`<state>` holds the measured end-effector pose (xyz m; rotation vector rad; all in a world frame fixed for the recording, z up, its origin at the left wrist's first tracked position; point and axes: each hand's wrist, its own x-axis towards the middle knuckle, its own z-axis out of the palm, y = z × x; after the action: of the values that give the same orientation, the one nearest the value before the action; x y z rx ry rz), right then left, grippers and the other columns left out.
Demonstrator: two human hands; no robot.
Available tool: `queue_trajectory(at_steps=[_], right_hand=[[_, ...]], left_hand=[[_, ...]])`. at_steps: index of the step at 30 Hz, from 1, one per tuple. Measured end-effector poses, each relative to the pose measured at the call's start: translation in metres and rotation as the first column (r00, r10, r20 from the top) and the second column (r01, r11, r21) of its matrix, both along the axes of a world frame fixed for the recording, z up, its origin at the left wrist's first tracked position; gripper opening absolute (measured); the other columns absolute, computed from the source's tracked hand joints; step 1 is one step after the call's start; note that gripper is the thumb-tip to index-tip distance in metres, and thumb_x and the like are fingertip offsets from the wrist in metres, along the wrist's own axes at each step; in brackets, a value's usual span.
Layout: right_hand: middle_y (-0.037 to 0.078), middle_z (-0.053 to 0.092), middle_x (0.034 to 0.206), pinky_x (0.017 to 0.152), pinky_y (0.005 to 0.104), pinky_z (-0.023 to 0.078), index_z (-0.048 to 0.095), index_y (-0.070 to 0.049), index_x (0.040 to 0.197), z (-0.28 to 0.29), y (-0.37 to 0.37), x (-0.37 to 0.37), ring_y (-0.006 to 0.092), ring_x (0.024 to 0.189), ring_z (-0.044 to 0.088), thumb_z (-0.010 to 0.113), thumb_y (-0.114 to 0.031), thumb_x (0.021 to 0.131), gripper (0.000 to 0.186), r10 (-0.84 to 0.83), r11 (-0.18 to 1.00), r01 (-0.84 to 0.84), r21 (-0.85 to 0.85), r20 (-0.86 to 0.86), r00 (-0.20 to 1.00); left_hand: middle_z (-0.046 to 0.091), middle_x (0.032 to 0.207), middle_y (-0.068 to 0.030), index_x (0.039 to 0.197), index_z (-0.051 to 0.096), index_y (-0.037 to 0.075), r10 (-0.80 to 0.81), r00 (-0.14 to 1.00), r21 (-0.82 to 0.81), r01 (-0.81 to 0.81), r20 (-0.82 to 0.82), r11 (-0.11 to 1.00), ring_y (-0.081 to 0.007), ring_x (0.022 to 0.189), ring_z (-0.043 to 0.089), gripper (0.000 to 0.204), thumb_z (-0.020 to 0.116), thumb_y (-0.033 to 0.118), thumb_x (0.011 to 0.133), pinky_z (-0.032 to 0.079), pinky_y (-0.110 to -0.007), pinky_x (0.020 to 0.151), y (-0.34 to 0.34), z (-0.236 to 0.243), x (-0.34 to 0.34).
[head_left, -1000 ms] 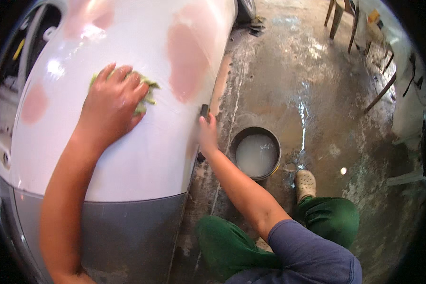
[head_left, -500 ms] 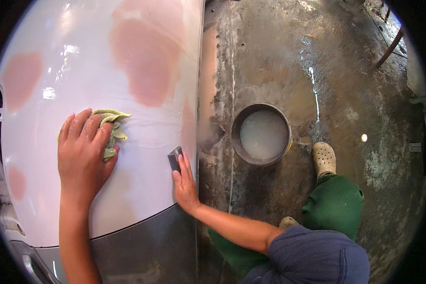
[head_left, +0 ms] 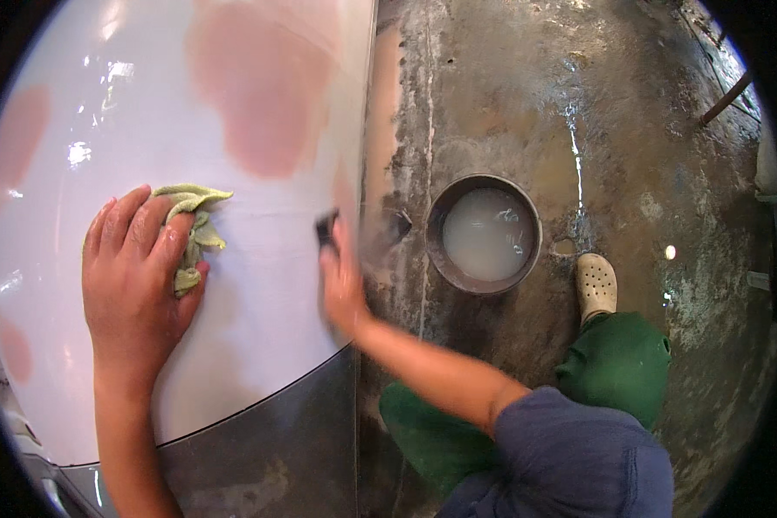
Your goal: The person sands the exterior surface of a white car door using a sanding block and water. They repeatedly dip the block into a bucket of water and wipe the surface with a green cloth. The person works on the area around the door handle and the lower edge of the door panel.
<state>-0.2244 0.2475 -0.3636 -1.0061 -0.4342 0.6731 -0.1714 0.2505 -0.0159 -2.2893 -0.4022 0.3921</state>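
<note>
Now left hand (head_left: 138, 276) flat on white panel (head_left: 259, 285), pressing green cloth (head_left: 190, 226) under fingers, right hand (head_left: 341, 281) blurred, gripping dark block (head_left: 325, 229) at panel's edge, basin (head_left: 484, 233) of cloudy water just right.

Head camera: single wide fisheye view, worn on your head, facing steeply down.

You look from close above onto the white car panel (head_left: 147, 104) on the left of the picture and the wet concrete floor (head_left: 665, 129) on the right. Your forearms enter from the lower edge; your left hand (head_left: 138, 276) and right hand (head_left: 341, 285) lie near the lens. Straight edges, such as the panel's seam, bend toward the dark circular rim. Only one view is supplied, so no overlap exists.
</note>
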Motion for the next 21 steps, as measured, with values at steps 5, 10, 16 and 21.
queue_trajectory(at_steps=[5, 10, 16, 21], right_hand=[[0.025, 0.031, 0.164, 0.125, 0.0441, 0.022, 0.024, 0.005, 0.158, -0.003, 0.073, 0.116, 0.0367, 0.154, 0.027, 0.04, -0.024, 0.111, 0.058, 0.113, 0.993, -0.12, -0.012, -0.255, 0.96], [0.027, 0.032, 0.162, 0.127, 0.0437, 0.018, 0.025, 0.006, 0.158, 0.012, -0.036, -0.024, 0.0361, 0.156, 0.022, 0.043, -0.018, 0.108, 0.058, 0.048, 0.998, -0.048, -0.041, -0.002, 0.999], [0.027, 0.043, 0.155, 0.122, 0.0438, 0.03, 0.034, 0.004, 0.153, -0.021, 0.087, 0.118, 0.0392, 0.145, 0.04, 0.042, -0.031, 0.109, 0.057, 0.053, 0.996, -0.071, -0.052, -0.283, 0.958], [0.027, 0.023, 0.166, 0.127, 0.0476, 0.017, 0.032, 0.004, 0.154, 0.001, -0.012, -0.006, 0.0384, 0.156, 0.02, 0.039, -0.024, 0.11, 0.053, 0.027, 1.0, -0.026, 0.006, -0.035, 0.999]], left_hand=[[0.062, 0.131, -0.0104, 0.115, 0.065, 0.008, 0.018, 1.0, 0.021, -0.018, 0.002, 1.0, -0.0332, 0.135, 0.051, 0.048, 0.083, 0.014, 0.072, 0.038, -0.052, 0.116, -0.003, -0.002, 0.002], [0.064, 0.125, -0.0101, 0.111, 0.066, 0.008, -0.001, 1.0, 0.036, 0.0, 0.008, 0.999, -0.0315, 0.13, 0.055, 0.046, 0.084, 0.015, 0.069, 0.041, -0.05, 0.114, -0.004, -0.003, -0.001], [0.062, 0.13, -0.0107, 0.112, 0.065, 0.008, 0.003, 0.998, 0.024, -0.002, -0.056, 1.0, -0.0327, 0.136, 0.05, 0.042, 0.082, 0.017, 0.075, 0.037, -0.052, 0.118, -0.001, 0.001, 0.003], [0.063, 0.13, -0.0105, 0.11, 0.064, 0.007, -0.007, 1.0, 0.156, 0.011, -0.027, 0.988, -0.0315, 0.135, 0.051, 0.039, 0.081, 0.016, 0.076, 0.037, -0.051, 0.118, 0.002, 0.0, -0.004]])
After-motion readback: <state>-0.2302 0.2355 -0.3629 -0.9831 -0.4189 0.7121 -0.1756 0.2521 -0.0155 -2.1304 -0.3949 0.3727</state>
